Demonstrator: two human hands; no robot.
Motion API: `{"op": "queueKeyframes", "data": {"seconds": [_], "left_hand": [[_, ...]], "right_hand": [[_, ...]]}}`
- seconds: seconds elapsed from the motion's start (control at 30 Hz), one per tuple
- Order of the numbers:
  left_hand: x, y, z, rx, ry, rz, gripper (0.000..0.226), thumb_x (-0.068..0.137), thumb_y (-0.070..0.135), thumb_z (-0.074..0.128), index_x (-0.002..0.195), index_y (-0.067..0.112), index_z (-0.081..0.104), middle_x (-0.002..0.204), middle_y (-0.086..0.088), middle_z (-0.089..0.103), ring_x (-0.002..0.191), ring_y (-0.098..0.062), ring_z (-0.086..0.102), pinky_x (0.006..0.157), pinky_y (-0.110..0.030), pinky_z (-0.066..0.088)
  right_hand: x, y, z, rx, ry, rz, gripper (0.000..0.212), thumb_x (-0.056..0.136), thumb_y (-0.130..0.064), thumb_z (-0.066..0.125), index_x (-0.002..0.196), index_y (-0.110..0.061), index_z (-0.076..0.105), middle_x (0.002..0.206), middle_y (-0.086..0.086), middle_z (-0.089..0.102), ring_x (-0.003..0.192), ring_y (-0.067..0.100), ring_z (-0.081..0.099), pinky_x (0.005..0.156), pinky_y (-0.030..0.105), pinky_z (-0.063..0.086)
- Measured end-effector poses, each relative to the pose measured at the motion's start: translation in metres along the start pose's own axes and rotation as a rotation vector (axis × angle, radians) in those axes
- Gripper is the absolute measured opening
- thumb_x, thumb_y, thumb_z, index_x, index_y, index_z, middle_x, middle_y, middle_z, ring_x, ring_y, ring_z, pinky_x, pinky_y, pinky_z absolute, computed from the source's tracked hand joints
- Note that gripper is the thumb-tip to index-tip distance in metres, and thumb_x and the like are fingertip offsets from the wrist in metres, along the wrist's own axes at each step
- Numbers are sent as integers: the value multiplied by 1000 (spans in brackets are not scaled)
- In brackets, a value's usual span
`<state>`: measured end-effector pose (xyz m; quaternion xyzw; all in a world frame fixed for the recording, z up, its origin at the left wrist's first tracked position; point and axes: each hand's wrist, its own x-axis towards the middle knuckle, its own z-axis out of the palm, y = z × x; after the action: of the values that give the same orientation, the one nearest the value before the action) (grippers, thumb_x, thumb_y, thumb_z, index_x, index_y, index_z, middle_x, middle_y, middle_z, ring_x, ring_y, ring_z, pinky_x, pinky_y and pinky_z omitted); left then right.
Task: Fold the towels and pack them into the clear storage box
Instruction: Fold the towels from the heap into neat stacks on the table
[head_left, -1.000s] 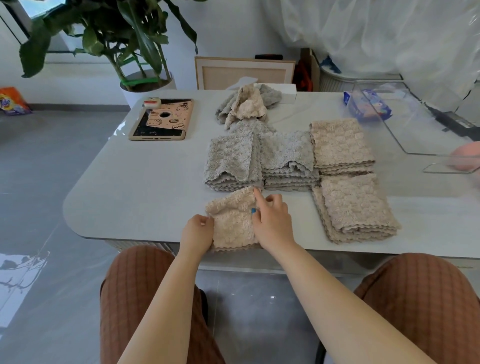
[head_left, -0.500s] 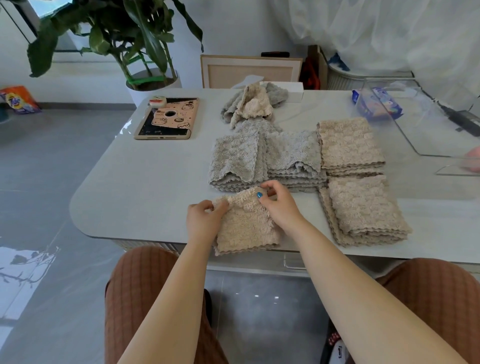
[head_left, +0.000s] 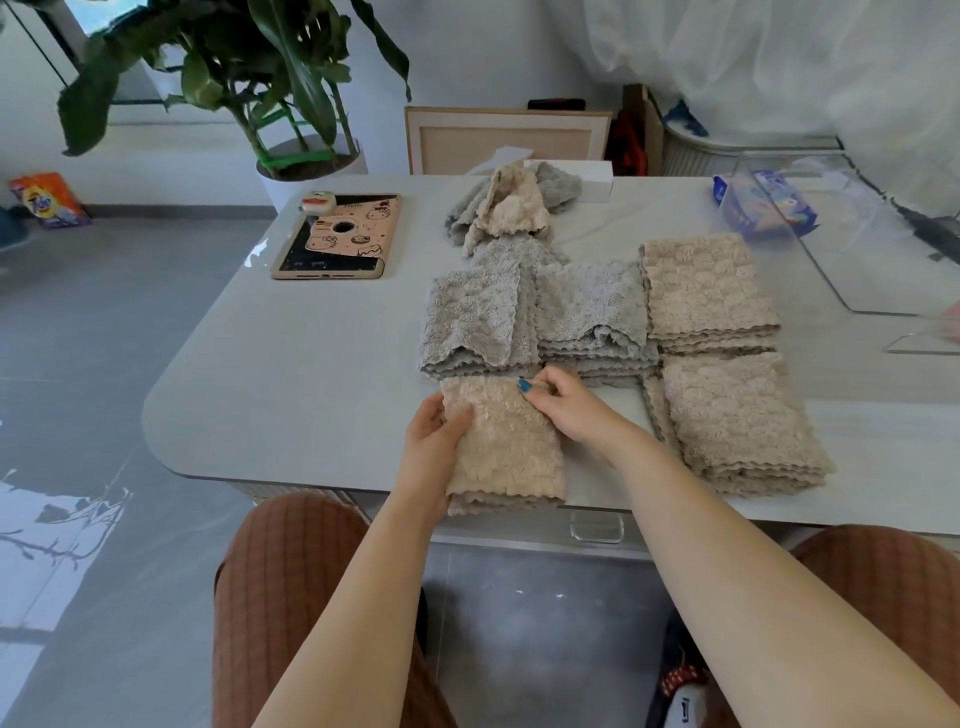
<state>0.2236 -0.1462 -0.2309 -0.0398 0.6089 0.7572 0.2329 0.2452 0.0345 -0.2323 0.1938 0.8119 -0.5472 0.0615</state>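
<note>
- Towel: beige, folded, at near edge of table; judged soft, light and limp, best taken by its edges
- Left hand: fingers curled round its left edge
- Right hand: pinching its far corner
- Box: far right, well apart

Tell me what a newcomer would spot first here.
At the near edge of the table, the left hand grips and the right hand pinches a folded beige towel. Behind and beside it lie grey stacks and beige stacks of towels; the clear storage box stands far right.
</note>
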Motion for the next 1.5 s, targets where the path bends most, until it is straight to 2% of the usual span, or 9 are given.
{"op": "queueKeyframes", "data": {"seconds": [0.13, 0.3, 0.53, 0.7, 0.87, 1.0, 1.17, 1.27, 1.5], "left_hand": [[-1, -15, 3, 155, 19, 18, 38, 90, 1, 61, 125, 12, 52, 106, -7, 68, 94, -23, 69, 77, -38, 59], [-1, -17, -8, 330, 4, 112, 38, 95, 9, 56, 129, 23, 46, 115, 0, 62, 103, -17, 63, 85, -34, 55], [1, -15, -33, 902, 43, 232, 39, 97, 29, 51, 134, 31, 41, 63, -4, 56, 52, -17, 52, 52, -31, 45], [2, -18, -32, 973, 99, 301, 40, 100, 25, 46, 139, 26, 39, 50, -2, 51, 46, -18, 51, 48, -29, 40], [2, -18, -27, 989, 94, 313, 46, 100, 23, 44, 145, 28, 33, 50, 1, 48, 46, -17, 48, 49, -30, 39], [1, -16, -27, 1010, 57, 321, 45, 100, 24, 46, 144, 27, 34, 51, 2, 47, 47, -15, 47, 48, -27, 37], [3, -16, -27, 821, 120, 214, 45, 98, 26, 49, 142, 25, 35, 52, 0, 46, 47, -14, 45, 49, -26, 38], [4, -10, -27, 557, 120, 140, 45, 97, 29, 51, 140, 26, 36, 75, -16, 62, 65, -25, 58, 64, -46, 53], [-2, 1, -2, 139, 112, -1, 31, 99, 22, 50, 130, 24, 46, 98, -12, 68, 84, -23, 67, 78, -43, 57]], "right_hand": [[0, 3, 0, -7, 65, -40, 14, 97, -20, 51, 92, -13, 40, 77, 0, 33, 63, 11, 29, 48, 16, 27], [4, 4, 12, -270, 161, -88, 17, 94, -27, 55, 101, -14, 48, 103, 2, 43, 77, 13, 45, 64, 27, 37], [-3, 12, 30, -458, 362, -228, 23, 98, -29, 50, 112, -12, 52, 118, 4, 44, 83, 22, 56, 68, 40, 51], [-22, 13, 39, -511, 517, -330, 31, 97, -23, 48, 126, -14, 54, 128, 4, 45, 109, 21, 52, 79, 36, 52], [-38, 26, 38, -628, 198, -433, 50, 101, -30, 41, 148, -18, 33, 157, 1, 25, 145, 18, 18, 116, 40, 24], [-40, 36, 27, -772, 24, -320, 60, 101, -46, 32, 154, -28, 9, 161, -11, -3, 148, 11, -9, 121, 42, 3], [-39, 28, 20, -554, 44, -261, 55, 100, -41, 40, 152, -34, 21, 161, -10, 9, 147, 15, 12, 120, 45, 13], [-49, 28, 14, -274, 192, -308, 52, 96, -37, 51, 146, -33, 36, 155, -11, 27, 138, 10, 30, 115, 44, 27], [-78, 45, 35, -509, 117, -381, 111, 69, -61, 71, 153, -37, 2, 161, -6, 5, 146, 16, 13, 116, 40, 25]]}}
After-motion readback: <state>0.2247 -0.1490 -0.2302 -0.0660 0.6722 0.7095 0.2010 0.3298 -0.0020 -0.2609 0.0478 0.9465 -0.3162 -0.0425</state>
